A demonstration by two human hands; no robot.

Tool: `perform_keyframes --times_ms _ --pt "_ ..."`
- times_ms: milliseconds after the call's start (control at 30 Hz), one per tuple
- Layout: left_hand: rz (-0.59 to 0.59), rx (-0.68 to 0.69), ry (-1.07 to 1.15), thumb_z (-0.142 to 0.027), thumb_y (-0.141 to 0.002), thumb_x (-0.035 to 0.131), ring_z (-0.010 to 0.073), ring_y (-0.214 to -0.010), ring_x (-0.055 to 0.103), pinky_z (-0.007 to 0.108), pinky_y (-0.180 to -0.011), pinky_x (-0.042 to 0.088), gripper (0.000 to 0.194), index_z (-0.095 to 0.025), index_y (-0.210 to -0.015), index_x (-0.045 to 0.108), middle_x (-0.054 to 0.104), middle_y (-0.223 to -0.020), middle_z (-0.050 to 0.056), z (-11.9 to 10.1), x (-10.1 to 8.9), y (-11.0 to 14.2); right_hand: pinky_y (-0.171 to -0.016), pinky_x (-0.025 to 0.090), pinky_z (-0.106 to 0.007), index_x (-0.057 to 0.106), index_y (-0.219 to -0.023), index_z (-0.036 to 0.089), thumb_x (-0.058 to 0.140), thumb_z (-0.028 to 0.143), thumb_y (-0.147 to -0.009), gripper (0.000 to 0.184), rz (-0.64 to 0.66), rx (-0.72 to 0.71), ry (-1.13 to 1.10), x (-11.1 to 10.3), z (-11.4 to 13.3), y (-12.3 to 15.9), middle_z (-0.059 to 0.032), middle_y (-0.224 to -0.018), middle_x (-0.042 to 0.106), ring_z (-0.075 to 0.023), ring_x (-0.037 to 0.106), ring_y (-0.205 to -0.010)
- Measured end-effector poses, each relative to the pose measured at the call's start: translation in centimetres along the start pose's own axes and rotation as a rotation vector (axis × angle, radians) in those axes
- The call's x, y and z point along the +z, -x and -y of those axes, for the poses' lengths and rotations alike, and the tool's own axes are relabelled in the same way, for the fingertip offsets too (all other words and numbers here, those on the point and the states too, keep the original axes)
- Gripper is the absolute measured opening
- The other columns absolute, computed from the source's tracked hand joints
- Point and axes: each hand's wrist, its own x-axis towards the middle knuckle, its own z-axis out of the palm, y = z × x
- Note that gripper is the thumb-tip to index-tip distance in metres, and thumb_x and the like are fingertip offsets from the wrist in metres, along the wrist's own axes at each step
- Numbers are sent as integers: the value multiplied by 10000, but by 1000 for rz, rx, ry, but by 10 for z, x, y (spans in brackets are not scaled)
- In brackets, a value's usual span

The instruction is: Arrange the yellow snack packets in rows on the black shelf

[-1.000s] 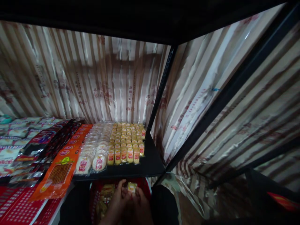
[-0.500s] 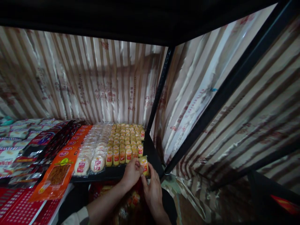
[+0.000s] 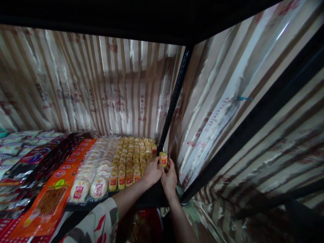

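A small yellow snack packet (image 3: 163, 160) with a red and white label is held upright between my two hands, above the shelf's right end. My left hand (image 3: 152, 172) grips its left side, fingers closed. On its right side my right hand (image 3: 169, 175) has fingers and thumb closed against it. Just left of my hands stand rows of matching yellow packets (image 3: 121, 179) on the black shelf (image 3: 152, 197); my left hand and forearm hide part of the front row. Round white wrapped cakes (image 3: 99, 187) stand in rows left of those.
An orange snack bag (image 3: 50, 199) heads a row, with dark red packs (image 3: 48, 158) and white packs (image 3: 11, 148) further left. A black upright post (image 3: 174, 94) stands at the shelf's back right corner. Striped plastic sheeting (image 3: 126, 77) hangs behind. Below is a red box (image 3: 152, 219).
Both hands have moved the yellow packet up and deeper over the shelf, towards the back right corner. The camera view has shifted slightly.
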Motion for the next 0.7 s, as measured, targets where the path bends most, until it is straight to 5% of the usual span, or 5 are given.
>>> perform_keyframes --times_ms 133,333,700 --pt "45 62 -249 -97 -787 398 199 -1261 402 348 -1097 286 351 -142 -1057 619 542 -1282 79 1 -3 -15 -866 456 -407 386 -1301 87 445 439 -757 651 14 47 30 20 -11 -26 -202 -1195 568 -279 579 -1036" --pt "113 12 -326 -184 -805 409 269 -1376 176 481 -1110 218 384 -164 -1139 598 430 -1397 48 23 2 -29 -894 438 -401 430 -1252 77 469 372 -725 605 74 28 84 45 -29 -45 -195 -1196 566 -288 552 -1083" --pt "112 56 -415 -179 -804 381 271 -1370 198 450 -1137 179 426 -81 -1167 582 489 -1336 128 47 4 -30 -637 464 -323 540 -880 183 512 417 -700 297 110 103 16 68 -40 -54 -63 -755 643 -224 608 -689"
